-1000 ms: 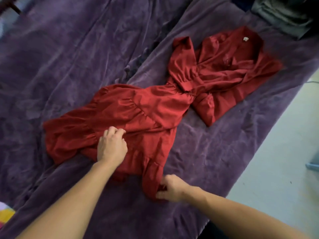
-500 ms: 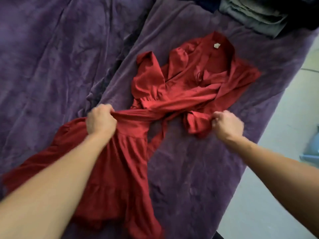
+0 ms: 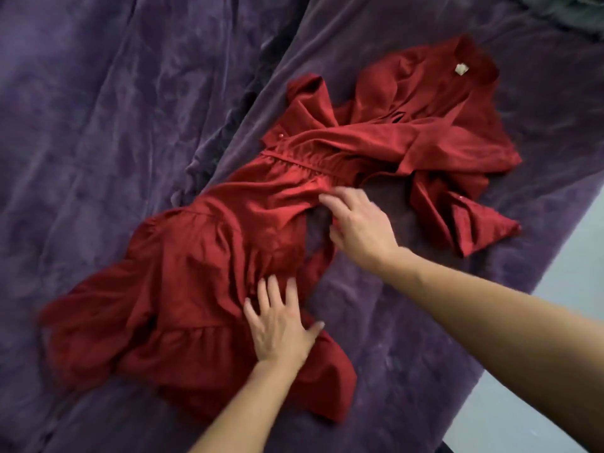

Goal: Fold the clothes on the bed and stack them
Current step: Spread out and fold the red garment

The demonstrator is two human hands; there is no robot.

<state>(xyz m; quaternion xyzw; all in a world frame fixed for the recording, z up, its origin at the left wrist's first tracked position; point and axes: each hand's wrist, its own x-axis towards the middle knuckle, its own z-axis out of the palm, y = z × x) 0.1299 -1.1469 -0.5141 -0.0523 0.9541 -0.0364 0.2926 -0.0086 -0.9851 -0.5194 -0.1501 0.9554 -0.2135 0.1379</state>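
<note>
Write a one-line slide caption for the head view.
Both hands flatten a rumpled red dress on a purple bedspread: left hand on the skirt, right hand near the waist.

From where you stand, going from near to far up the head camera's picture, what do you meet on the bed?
Left hand flat on the red dress's skirt → right hand at the skirt's edge near the waist → gathered waistband → white neck label → dark folded clothes in the far corner.
</note>
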